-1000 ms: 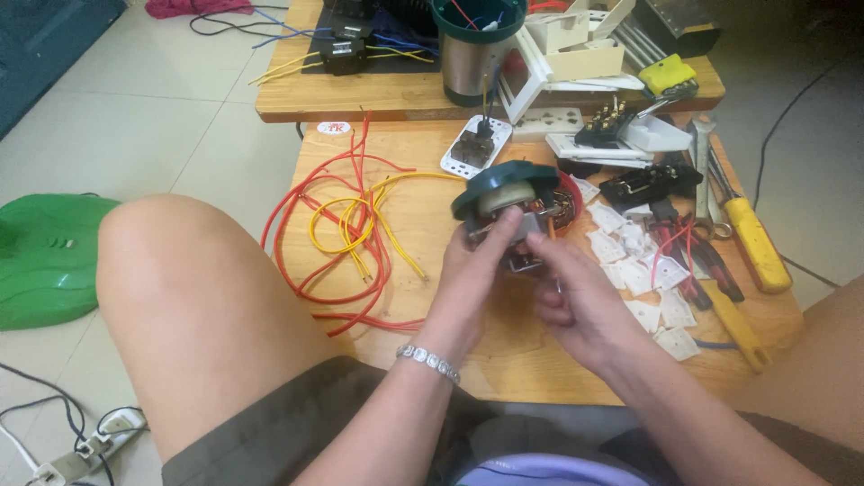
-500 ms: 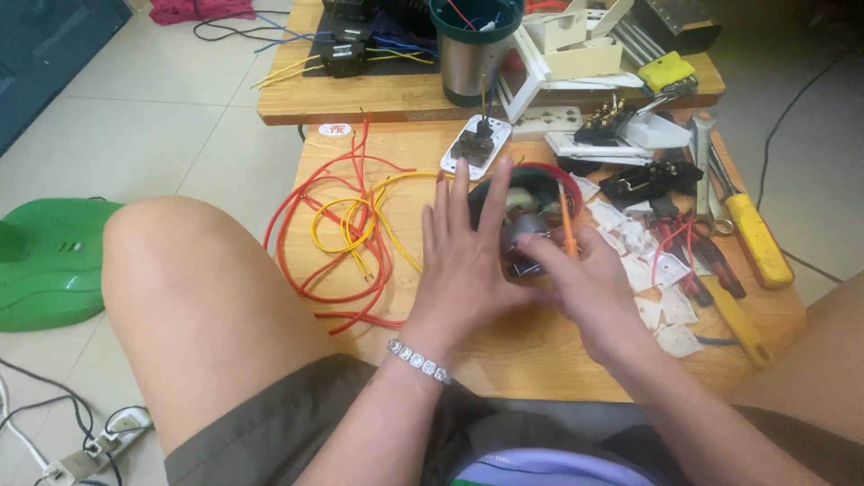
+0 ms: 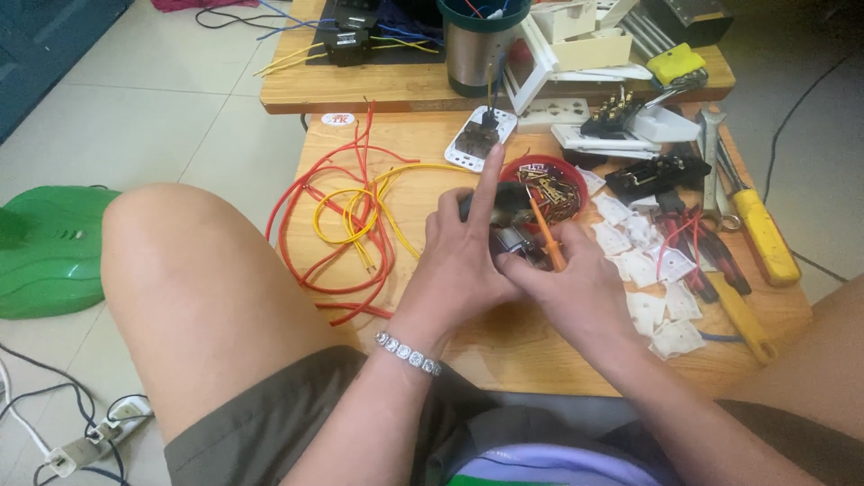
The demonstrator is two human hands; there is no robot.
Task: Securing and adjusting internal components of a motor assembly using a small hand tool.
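My left hand [image 3: 454, 265] rests on the wooden board [image 3: 504, 346], index finger stretched forward and thumb pressed against a small metal and dark electrical part [image 3: 515, 241]. My right hand [image 3: 580, 292] sits just right of it, touching the left thumb. It grips a thin orange screwdriver [image 3: 545, 236] whose shaft points up and away over the part. A dark rounded piece [image 3: 509, 193] lies just beyond my fingertips. My hands hide most of the metal part.
Red and yellow wires [image 3: 346, 220] loop at the left of the board. A red bowl [image 3: 567, 171] of small metal bits, white plastic pieces [image 3: 652, 270], red-handled pliers [image 3: 711, 247] and a yellow-handled tool [image 3: 765, 236] lie right. A steel cup [image 3: 472, 54] stands behind. My bare knee [image 3: 180, 270] is left.
The dark green round piece was lifted in both hands a second ago; it now lies on the board. The left index finger stays stretched out, and the orange screwdriver has tilted left.
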